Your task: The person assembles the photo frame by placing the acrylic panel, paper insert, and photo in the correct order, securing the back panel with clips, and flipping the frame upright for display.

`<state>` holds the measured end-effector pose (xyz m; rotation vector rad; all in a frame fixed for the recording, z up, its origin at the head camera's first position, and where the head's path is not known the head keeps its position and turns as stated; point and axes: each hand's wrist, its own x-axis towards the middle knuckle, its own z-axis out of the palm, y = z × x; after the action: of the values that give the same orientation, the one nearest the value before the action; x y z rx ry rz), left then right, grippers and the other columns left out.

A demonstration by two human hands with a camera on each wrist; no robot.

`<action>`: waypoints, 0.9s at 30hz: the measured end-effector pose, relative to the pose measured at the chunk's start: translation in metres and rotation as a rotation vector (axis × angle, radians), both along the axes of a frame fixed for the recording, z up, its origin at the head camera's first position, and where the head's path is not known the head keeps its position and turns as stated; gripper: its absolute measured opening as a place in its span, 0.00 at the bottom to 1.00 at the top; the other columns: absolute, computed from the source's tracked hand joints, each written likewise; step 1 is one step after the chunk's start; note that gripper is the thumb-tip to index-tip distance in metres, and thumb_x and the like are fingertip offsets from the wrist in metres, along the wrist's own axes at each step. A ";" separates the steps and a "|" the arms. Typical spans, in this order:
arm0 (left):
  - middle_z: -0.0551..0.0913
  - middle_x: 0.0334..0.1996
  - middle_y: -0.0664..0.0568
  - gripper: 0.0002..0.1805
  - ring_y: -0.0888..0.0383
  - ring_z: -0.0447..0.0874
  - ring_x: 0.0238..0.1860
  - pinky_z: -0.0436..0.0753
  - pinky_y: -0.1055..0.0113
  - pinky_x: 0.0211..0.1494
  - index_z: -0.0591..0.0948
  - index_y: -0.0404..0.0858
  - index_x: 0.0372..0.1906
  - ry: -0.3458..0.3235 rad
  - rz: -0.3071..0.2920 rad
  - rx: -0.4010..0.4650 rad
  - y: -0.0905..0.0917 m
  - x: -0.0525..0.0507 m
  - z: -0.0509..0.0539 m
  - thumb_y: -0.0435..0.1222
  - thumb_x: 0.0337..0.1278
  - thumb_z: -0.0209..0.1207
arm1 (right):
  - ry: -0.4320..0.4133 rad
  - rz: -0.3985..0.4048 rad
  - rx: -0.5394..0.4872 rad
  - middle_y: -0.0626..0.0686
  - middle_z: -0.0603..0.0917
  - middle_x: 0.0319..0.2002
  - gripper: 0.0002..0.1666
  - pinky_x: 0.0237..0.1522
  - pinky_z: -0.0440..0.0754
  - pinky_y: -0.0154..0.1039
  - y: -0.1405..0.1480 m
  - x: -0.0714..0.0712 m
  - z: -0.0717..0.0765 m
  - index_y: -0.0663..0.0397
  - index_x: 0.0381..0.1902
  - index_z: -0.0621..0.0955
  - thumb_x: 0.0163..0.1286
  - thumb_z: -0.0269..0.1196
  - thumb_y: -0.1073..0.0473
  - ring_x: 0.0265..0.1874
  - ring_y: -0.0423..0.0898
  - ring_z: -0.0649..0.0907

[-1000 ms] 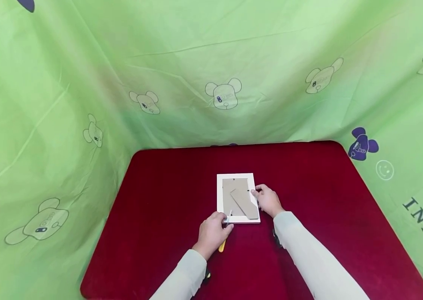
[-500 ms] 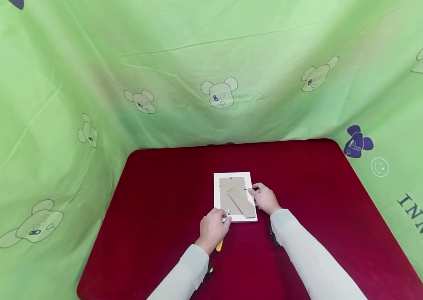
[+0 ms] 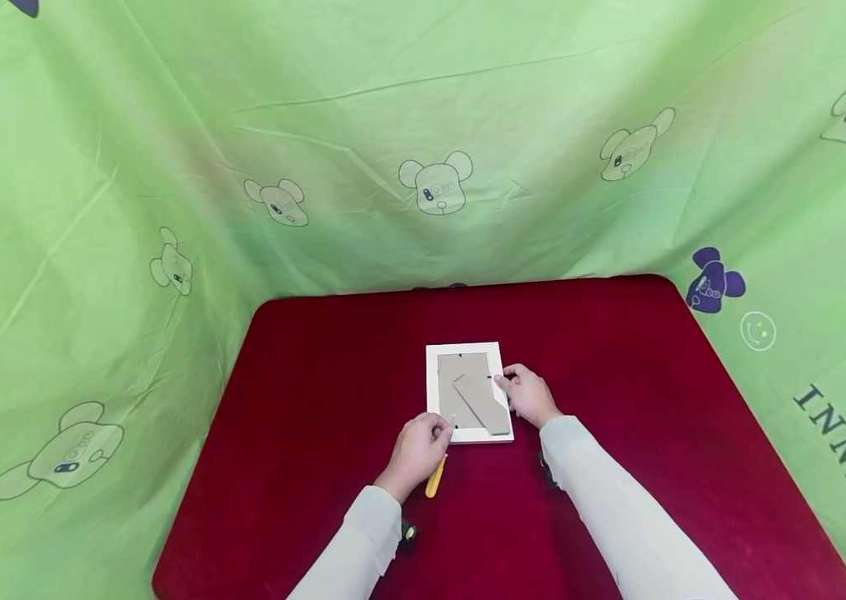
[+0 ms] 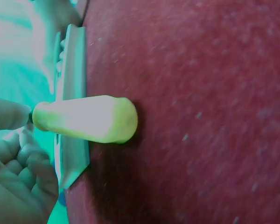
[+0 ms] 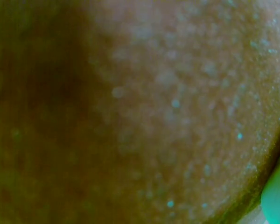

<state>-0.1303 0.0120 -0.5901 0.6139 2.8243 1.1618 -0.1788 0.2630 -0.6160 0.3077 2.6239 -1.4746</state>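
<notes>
A white picture frame (image 3: 432, 379) lies back side up on the red table, with its grey-beige backing board (image 3: 471, 364) and slanting stand leg (image 3: 484, 408) showing. Near its lower left corner my left hand (image 3: 417, 450) pinches a screwdriver by the neck. Its yellow handle (image 4: 91, 119) points down toward the table edge nearest me, and only a little of its thin shaft shows above the frame. My right hand (image 3: 531, 396) holds the frame's right edge, thumb on top and the other fingers at the side, partly hidden. The right wrist view is mostly blurred cloth.
Red cloth covers the table (image 3: 340, 375), which has rounded far corners. Green fabric (image 3: 347, 258) printed with bear heads hangs behind it and on both sides. Small dark tabs (image 3: 460, 356) sit around the backing board.
My left hand has shifted slightly left and its fingers have moved on the screwdriver, baring more of the yellow handle. The right hand keeps its hold on the frame. The head view has shifted slightly.
</notes>
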 end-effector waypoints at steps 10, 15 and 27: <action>0.80 0.31 0.52 0.04 0.60 0.78 0.31 0.78 0.68 0.35 0.76 0.36 0.36 -0.153 0.031 0.328 -0.016 -0.008 0.006 0.30 0.69 0.54 | 0.004 0.004 -0.005 0.53 0.80 0.28 0.25 0.20 0.76 0.42 0.001 0.003 0.000 0.61 0.58 0.72 0.74 0.56 0.48 0.14 0.47 0.77; 0.82 0.32 0.39 0.04 0.48 0.85 0.32 0.84 0.62 0.37 0.68 0.30 0.41 -0.296 0.042 0.526 -0.024 -0.016 0.004 0.29 0.74 0.46 | -0.015 0.008 0.001 0.53 0.81 0.29 0.25 0.20 0.76 0.41 0.000 0.003 0.000 0.60 0.59 0.72 0.74 0.56 0.48 0.14 0.46 0.77; 0.74 0.19 0.51 0.09 0.62 0.69 0.16 0.70 0.72 0.18 0.71 0.31 0.50 -0.302 0.030 0.429 -0.014 -0.041 0.004 0.31 0.75 0.45 | -0.004 -0.007 -0.002 0.54 0.81 0.30 0.24 0.19 0.76 0.41 -0.001 0.002 0.002 0.59 0.58 0.73 0.74 0.57 0.48 0.14 0.47 0.77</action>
<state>-0.1714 -0.0016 -0.5858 0.3666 2.3556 1.7201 -0.1773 0.2616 -0.6141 0.3190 2.6215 -1.4766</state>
